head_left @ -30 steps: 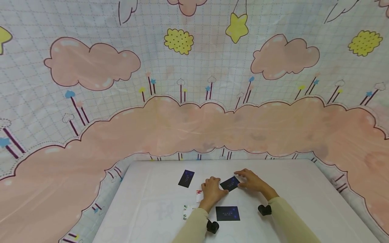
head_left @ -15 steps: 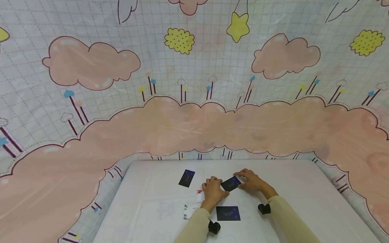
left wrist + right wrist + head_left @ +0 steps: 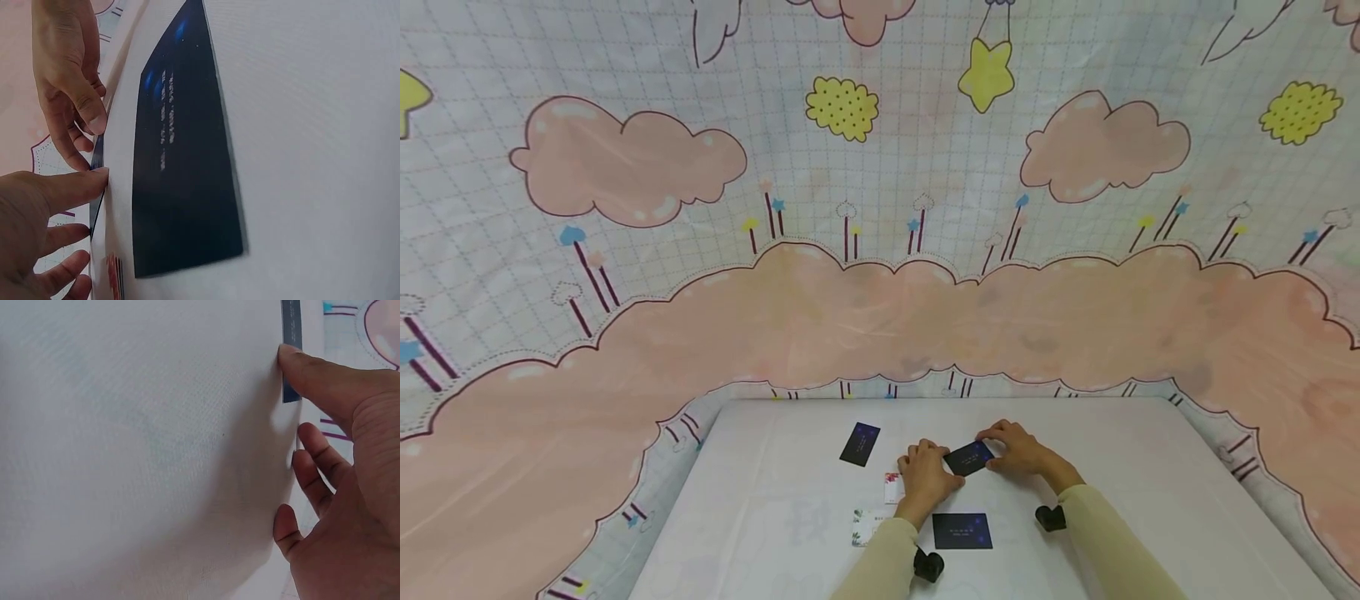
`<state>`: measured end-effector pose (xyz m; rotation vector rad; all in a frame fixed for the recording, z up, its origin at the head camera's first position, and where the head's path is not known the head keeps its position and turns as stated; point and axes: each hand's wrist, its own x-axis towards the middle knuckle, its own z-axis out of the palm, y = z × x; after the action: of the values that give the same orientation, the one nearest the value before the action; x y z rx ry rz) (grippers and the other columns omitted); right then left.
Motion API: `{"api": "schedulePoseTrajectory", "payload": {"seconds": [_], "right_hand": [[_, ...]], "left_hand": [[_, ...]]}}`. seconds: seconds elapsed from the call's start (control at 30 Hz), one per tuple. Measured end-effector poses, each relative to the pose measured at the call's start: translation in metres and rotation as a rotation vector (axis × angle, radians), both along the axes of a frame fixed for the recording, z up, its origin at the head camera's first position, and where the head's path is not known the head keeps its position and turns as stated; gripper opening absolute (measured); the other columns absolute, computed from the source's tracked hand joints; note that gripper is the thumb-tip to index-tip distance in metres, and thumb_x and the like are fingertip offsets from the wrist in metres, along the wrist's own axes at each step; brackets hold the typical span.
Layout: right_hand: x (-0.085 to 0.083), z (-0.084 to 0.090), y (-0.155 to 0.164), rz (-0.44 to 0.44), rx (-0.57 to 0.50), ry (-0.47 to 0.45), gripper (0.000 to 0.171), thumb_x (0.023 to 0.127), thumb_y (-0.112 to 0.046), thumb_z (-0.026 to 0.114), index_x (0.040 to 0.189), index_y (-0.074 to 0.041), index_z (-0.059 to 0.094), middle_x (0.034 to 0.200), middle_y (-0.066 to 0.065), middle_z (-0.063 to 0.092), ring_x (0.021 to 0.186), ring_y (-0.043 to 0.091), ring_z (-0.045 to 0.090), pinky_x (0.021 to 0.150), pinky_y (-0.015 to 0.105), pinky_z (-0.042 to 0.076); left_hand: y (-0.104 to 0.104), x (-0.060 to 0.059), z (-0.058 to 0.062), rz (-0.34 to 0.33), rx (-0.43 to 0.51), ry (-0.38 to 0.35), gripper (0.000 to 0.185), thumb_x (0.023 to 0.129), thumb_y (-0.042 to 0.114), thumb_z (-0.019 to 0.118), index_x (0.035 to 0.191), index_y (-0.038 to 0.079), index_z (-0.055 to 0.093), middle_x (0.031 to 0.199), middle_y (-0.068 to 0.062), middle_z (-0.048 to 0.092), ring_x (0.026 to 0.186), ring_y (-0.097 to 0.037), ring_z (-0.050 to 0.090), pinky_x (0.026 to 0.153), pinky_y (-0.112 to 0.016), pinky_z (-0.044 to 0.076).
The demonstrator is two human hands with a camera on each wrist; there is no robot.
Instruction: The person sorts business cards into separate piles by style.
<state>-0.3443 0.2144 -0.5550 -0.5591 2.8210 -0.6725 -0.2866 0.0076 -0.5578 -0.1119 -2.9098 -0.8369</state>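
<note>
On the white table a dark blue business card (image 3: 968, 458) with small pale print lies tilted between my two hands. My left hand (image 3: 923, 479) holds its left end, thumb at the near edge and fingers at the far side. At the right end, the thumb and forefinger of my right hand (image 3: 1021, 450) hold the card. Seen from the left wrist, this card (image 3: 96, 209) is a thin sliver beneath both hands. The right wrist view shows the right thumb (image 3: 306, 365) against a dark strip of card.
Nearer lies another dark card (image 3: 962, 531), large in the left wrist view. A third dark card (image 3: 860, 444) lies at the back left. A red-patterned white card (image 3: 892, 488) and a leaf-patterned white card (image 3: 867, 527) are partly hidden by the left hand and sleeve.
The dark card between the hands has turned very slightly, and both hands stay at its ends. The head view has tilted a little; the other cards lie as before.
</note>
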Motion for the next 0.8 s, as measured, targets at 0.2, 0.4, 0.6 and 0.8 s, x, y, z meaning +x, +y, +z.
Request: {"api": "schedulePoseTrajectory", "payload": {"seconds": [0.2,0.4,0.6,0.8], "right_hand": [[0.0058,0.0036,0.0009,0.029,-0.031,0.039,0.044,0.082,-0.023,0.076,0.124,-0.017,0.063,0.122,0.013,0.055,0.115,0.036,0.049,0.096,0.065,0.04],[0.0073,0.003,0.0016,0.012,-0.046,0.016,0.044,0.082,-0.02,0.075,0.124,-0.014,0.064,0.124,0.013,0.055,0.119,0.037,0.048,0.1,0.067,0.037],[0.0046,-0.0024,0.0027,-0.013,-0.013,0.004,0.039,0.08,-0.021,0.079,0.117,-0.017,0.065,0.124,0.009,0.057,0.119,0.033,0.049,0.101,0.063,0.04],[0.0042,-0.0029,0.0032,-0.011,-0.022,0.008,0.038,0.078,-0.02,0.081,0.112,-0.016,0.065,0.124,0.01,0.057,0.12,0.033,0.049,0.102,0.062,0.039]], "left_hand": [[0.0018,-0.0008,0.0,0.013,0.011,-0.008,0.053,0.066,0.033,0.089,0.113,0.012,0.073,0.11,-0.009,0.062,0.105,-0.03,0.052,0.091,-0.052,0.036],[0.003,0.0013,0.0003,0.017,0.015,-0.016,0.056,0.066,0.031,0.089,0.113,0.007,0.07,0.112,-0.011,0.061,0.105,-0.031,0.052,0.092,-0.054,0.035],[0.0048,0.0029,0.0008,0.017,0.017,-0.027,0.056,0.066,0.03,0.089,0.113,0.007,0.07,0.111,-0.012,0.061,0.104,-0.031,0.051,0.092,-0.054,0.035],[0.0054,0.0013,0.0023,0.005,0.002,-0.056,0.057,0.065,0.03,0.089,0.115,0.009,0.07,0.112,-0.012,0.06,0.105,-0.031,0.049,0.091,-0.055,0.034]]}}
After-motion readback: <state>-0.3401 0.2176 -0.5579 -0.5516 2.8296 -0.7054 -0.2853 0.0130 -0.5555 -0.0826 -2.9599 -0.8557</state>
